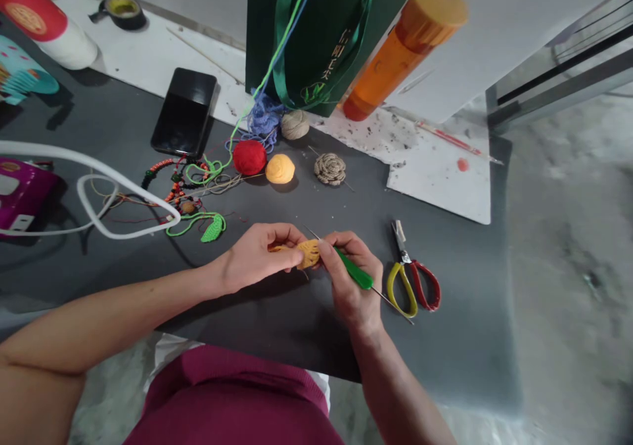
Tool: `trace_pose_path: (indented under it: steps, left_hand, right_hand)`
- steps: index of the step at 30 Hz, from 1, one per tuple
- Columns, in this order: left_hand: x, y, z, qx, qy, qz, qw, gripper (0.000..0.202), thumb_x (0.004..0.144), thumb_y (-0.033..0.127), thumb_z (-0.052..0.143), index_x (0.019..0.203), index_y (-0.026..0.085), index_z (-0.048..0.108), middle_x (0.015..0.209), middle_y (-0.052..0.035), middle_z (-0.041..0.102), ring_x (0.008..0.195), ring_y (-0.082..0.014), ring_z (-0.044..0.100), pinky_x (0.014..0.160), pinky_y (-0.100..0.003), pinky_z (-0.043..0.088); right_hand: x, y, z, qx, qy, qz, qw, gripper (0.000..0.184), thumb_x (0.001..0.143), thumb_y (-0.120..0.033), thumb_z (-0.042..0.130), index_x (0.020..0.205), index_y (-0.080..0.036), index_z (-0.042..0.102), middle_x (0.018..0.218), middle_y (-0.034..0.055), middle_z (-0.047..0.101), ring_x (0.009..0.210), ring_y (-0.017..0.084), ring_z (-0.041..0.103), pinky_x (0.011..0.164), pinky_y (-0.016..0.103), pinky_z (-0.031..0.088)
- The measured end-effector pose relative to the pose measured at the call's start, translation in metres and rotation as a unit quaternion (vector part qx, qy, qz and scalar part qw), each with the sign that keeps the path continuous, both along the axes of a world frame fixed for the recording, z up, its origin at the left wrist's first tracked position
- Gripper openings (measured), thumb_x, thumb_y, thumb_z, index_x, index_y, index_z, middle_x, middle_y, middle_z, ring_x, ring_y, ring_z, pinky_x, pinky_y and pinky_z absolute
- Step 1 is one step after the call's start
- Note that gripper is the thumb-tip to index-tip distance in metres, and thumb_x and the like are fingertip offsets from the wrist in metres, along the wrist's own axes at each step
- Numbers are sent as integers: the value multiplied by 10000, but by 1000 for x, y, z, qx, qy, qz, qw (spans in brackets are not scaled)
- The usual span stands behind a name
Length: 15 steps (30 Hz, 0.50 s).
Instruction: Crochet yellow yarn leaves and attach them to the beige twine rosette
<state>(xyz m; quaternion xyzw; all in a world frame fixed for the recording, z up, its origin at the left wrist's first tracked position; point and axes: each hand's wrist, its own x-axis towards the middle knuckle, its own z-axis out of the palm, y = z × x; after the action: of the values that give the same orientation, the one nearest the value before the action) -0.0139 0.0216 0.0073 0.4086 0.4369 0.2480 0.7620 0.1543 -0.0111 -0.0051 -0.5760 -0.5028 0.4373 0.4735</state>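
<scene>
My left hand (260, 255) pinches a small orange crocheted piece (307, 254) just above the dark grey table mat (277, 320). My right hand (352, 275) grips a crochet hook with a green handle (355, 271); its metal tip pokes up past the orange piece. Both hands meet at the piece, fingers closed. An orange yarn ball (279, 168) and a red yarn ball (249, 157) lie further back on the mat.
Scissors with yellow and red handles (413, 280) lie right of my right hand. A black phone (184, 111), green crocheted leaf (212, 228), beaded strings (173, 184), beige coiled piece (330, 168), green bag (321, 36), orange bottle (405, 49) and white cable (99, 194) sit behind.
</scene>
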Motion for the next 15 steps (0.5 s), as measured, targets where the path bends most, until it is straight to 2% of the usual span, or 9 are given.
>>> trace_pose_path:
  steps: [4,8,11,15]
  left_hand:
    - [0,1,0,0,-1,-8,1000,209,727,358,704,768,165,634,661,19,593,603,-102,487,580,-260,366]
    - [0,0,1,-7,2,-10,1000,196,689,315,725,773,160,639,678,21,601,614,-97,496,589,-256,368]
    - [0,0,1,-2,-16,-12,1000,225,745,372,718,746,161,640,643,21,594,586,-95,482,568,-258,361]
    - [2,0,-4,9,-29,51,998,313,771,440,759,712,161,631,597,41,543,553,-77,427,538,-251,318]
  right_hand:
    - [0,1,0,-2,-1,-2,1000,199,834,-358,736,743,-201,654,579,-20,683,505,112,624,490,224,524]
    - [0,2,1,3,4,-3,1000,190,828,-341,742,737,-204,646,577,-29,673,506,113,621,489,227,520]
    - [1,1,0,-4,2,6,1000,227,817,-375,770,735,-205,645,586,-29,669,508,113,608,486,230,505]
    - [5,0,-7,-7,10,5,1000,346,936,-506,629,786,-198,676,609,-15,665,534,112,590,517,238,479]
